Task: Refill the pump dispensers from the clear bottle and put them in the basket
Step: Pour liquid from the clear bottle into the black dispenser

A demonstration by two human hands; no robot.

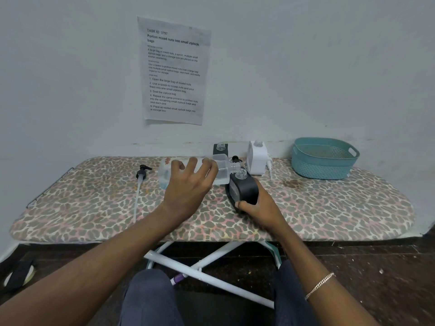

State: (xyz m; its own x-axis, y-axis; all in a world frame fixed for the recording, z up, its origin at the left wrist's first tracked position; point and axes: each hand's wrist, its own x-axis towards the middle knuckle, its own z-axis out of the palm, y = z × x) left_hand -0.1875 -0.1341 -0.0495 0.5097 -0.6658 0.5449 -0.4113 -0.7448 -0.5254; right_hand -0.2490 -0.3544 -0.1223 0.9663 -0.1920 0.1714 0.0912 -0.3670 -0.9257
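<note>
The left hand (188, 182) wraps its fingers around the clear bottle (221, 170), tipped on its side with its mouth just above the open neck of the black dispenser (242, 189). The right hand (261, 205) clasps that dispenser's base, near the middle of the ironing board (94, 208). Pouring well probably means tipping slowly, mouth centred over neck. The basket (322, 161) waits at the board's far right corner.

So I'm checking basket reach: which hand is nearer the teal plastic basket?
Right. The right hand grips the black dispenser, nearer the basket; the left hand tilts the clear bottle farther left.
</note>
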